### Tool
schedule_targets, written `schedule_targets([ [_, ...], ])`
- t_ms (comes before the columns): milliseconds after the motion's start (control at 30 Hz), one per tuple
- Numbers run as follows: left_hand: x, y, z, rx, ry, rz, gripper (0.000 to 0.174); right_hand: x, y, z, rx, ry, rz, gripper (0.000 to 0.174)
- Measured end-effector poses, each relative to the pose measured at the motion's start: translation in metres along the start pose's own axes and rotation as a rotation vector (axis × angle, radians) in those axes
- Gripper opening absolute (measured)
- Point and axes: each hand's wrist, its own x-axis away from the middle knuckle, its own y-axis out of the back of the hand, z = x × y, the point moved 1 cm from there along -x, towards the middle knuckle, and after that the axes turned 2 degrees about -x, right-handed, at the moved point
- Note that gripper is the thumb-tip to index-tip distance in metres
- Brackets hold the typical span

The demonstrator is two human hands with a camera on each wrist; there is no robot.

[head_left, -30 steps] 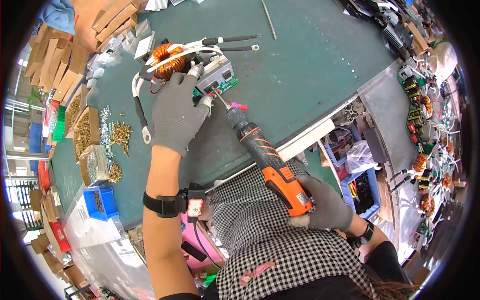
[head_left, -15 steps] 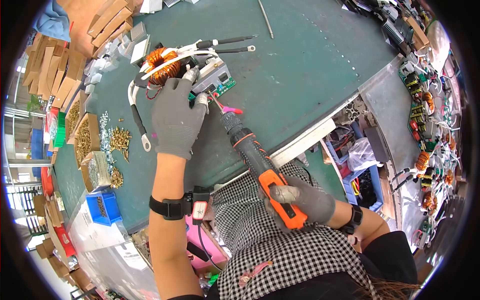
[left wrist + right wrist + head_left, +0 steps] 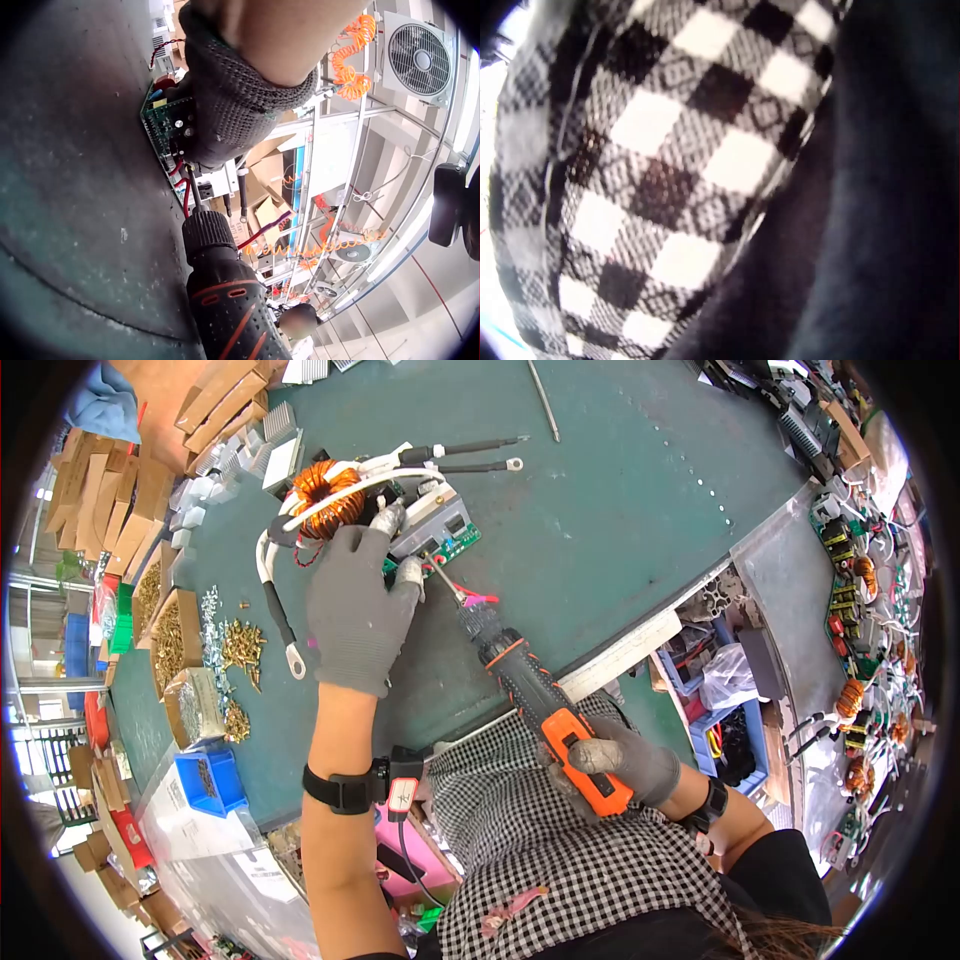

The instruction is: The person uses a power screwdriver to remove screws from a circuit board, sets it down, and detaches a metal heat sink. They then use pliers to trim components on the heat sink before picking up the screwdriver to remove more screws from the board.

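Green circuit board (image 3: 464, 541) is being gripped on the dark-green tabletop (image 3: 600, 550) by the gloved left hand (image 3: 360, 610), seemingly for steadiness, while a black-and-orange power screwdriver (image 3: 528, 685) is being aimed at its edge, grasped by the right hand (image 3: 640, 762).

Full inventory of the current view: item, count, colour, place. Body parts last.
power screwdriver: one, orange and black, bit at the board
circuit board: one, green, on bench under left hand
metal housing: one, grey, on the board
wound coil: one, copper, beside the housing
rod: one, grey, far bench
screws: uncounted, brass, bench left
small bin: one, blue, by the screws
coil assemblies: several, mixed, right
bench: one, green, centre
apron: one, black-and-white check, worn
left hand: one, grey-gloved, gripping circuit board
right hand: one, grey-gloved, gripping screwdriver
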Motion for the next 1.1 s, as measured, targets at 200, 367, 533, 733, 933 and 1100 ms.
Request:
schedule_targets([
  [200, 0.001, -0.001, 0.002, 0.003, -0.018, -0.015, 0.047, 0.006, 0.006, 0.001, 0.062, 0.025, -0.025, 0.067],
  [367, 0.001, 0.0, 0.002, -0.016, -0.056, -0.025, 0.047, 0.012, 0.007, 0.001, 0.063, 0.017, -0.033, 0.07],
  [533, 0.003, 0.005, 0.002, 0.042, -0.081, -0.037, 0.045, 0.016, 0.019, -0.004, 0.181, 0.02, 0.004, 0.049],
  [733, 0.028, 0.027, -0.006, 0.017, -0.158, -0.319, 0.038, 0.025, 0.032, -0.008, 0.399, 0.017, 0.107, 0.041],
  [933, 0.077, 0.042, -0.01, 1.062, 0.342, 0.077, 0.033, 0.022, 0.042, -0.004, 0.558, -0.046, 0.237, 0.056],
  [1100, 0.089, 0.055, -0.009, 1.353, 0.323, 0.095, 0.034, 0.021, 0.04, -0.003, 0.674, -0.006, 0.254, 0.063],
])
